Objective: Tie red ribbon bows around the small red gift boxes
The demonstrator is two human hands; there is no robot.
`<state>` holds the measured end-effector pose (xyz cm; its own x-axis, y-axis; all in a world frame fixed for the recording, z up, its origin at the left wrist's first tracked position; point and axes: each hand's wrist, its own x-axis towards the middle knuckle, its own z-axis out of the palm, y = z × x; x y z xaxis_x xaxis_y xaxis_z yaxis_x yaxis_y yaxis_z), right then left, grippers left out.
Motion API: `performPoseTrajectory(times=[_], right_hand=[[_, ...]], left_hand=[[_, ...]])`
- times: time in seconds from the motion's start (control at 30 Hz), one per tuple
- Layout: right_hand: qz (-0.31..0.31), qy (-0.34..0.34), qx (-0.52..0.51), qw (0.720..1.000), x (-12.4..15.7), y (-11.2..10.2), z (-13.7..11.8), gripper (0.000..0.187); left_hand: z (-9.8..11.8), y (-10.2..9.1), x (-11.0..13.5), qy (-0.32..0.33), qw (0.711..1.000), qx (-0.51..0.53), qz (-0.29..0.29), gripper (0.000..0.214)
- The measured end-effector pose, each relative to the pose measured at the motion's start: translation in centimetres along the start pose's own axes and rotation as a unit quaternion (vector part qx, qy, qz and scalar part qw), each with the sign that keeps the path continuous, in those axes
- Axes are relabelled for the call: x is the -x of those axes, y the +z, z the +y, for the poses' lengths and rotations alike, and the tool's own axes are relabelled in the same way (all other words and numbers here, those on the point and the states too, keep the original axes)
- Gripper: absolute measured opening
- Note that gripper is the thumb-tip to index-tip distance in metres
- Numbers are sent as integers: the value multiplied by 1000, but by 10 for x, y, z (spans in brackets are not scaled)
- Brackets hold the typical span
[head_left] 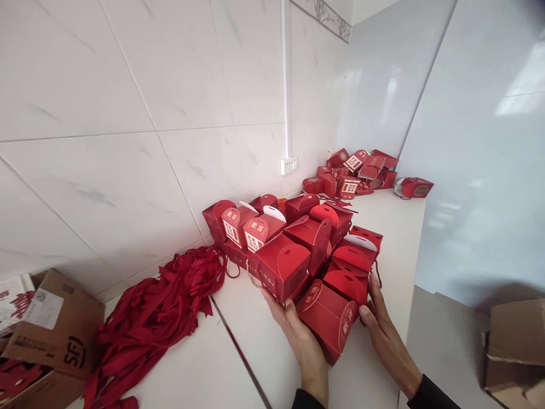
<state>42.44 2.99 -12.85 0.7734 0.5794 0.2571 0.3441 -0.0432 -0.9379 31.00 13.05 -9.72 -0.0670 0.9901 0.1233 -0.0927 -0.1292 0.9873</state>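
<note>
My left hand (300,335) is against the front of the red gift boxes. Its fingers reach along the lower edge of a large dark red box (283,261) and its thumb rests near that box's corner. My right hand (385,335) grips the right side of the front row, thumb and fingers on a bright red box (347,281). Between both hands a red box with gold lettering (327,318) lies tilted. Behind it stand several more red boxes, among them two with white character panels (259,230). The fingertips of my left hand are partly hidden.
A heap of red ribbon (166,312) lies on the white table (196,363) at left, beside an open cardboard carton (55,324). More red boxes (351,176) are piled at the far end. A wall socket (289,166) sits above; another carton (515,346) is at lower right.
</note>
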Motion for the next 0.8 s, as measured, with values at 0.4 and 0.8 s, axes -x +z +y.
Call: performPoseTrajectory(times=[0.4,0.8], right_hand=[[-18,35,37,999,-32,4,-9,98],[16,-35,77,996,-47,3,15,75]], left_hand=[[-4,30,-27,-31,998,45,19,65],[-15,21,-83,-38,997,28,56,60]])
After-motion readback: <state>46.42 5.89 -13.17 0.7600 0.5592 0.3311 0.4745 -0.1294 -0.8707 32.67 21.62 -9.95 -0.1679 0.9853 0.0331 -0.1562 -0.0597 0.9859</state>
